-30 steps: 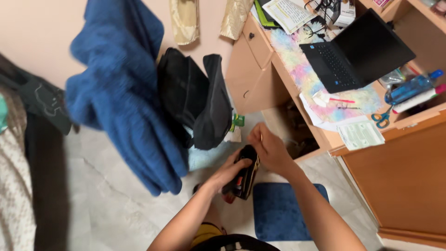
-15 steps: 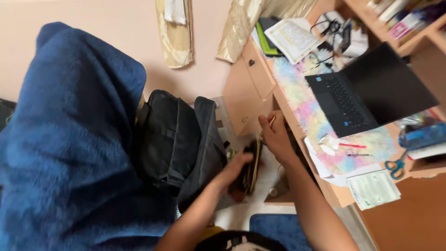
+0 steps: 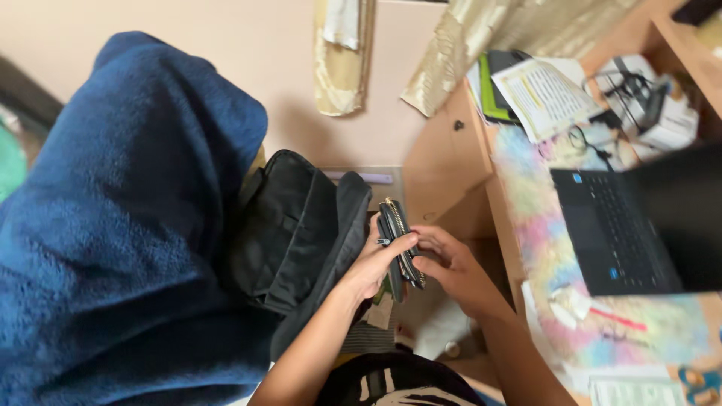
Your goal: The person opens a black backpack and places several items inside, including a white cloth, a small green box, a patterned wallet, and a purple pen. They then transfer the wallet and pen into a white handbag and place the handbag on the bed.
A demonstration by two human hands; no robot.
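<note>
blue fleece fills the left side of my view, a thick blanket draped over something tall and hanging down past the bottom edge. just beside it, touching its right fold, sits a black backpack with its top flap gaping open toward me.

right of the backpack i see my left hand closed around a small black zip wallet, thumb lying across its front face and the fingers wrapped behind it. the wallet stands roughly upright, held in the air just in front of the backpack's open flap, with its gold zipper edge turned up and to the right. my right hand comes in from the other side, fingertips drawn together and pinching at the wallet's lower zipper edge; whether it has the zip pull itself i cannot tell.

further right is a light wooden desk, its drawer front facing the hands. on top lies a pastel rainbow fluffy mat with an open black laptop resting on it. behind the laptop are an open booklet and a tangle of cables on a white box. a pale gold curtain hangs down at the desk's far corner.
</note>
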